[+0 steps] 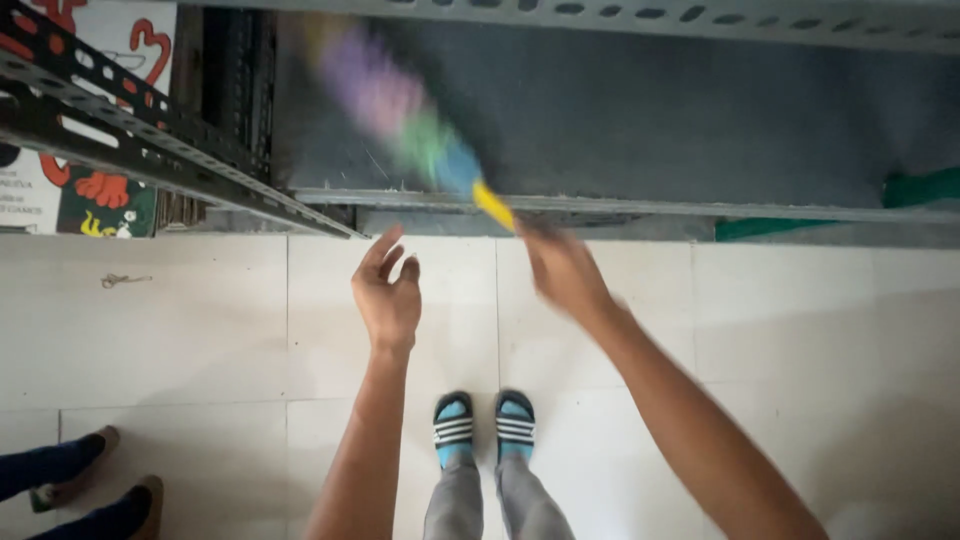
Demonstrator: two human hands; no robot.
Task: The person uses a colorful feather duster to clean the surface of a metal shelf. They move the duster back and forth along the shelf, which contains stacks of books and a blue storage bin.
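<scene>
My right hand (562, 268) grips the yellow handle of a multicoloured feather duster (415, 130). Its purple, green and blue head is blurred with motion over the dark grey shelf surface (650, 120). My left hand (388, 295) hangs in the air just left of it, holding nothing, its fingers loosely curled and apart, close to the shelf's front edge (620, 207). Below the hands I see my own feet (485, 425) in blue and black striped sandals on the white tiled floor (180, 330).
A slotted metal shelf rail (150, 140) runs diagonally at the upper left, with a colourful box behind it. Something green (915, 190) lies at the shelf's right end. Another person's legs and brown shoes (90, 490) stand at the lower left. A small scrap (122, 281) lies on the floor.
</scene>
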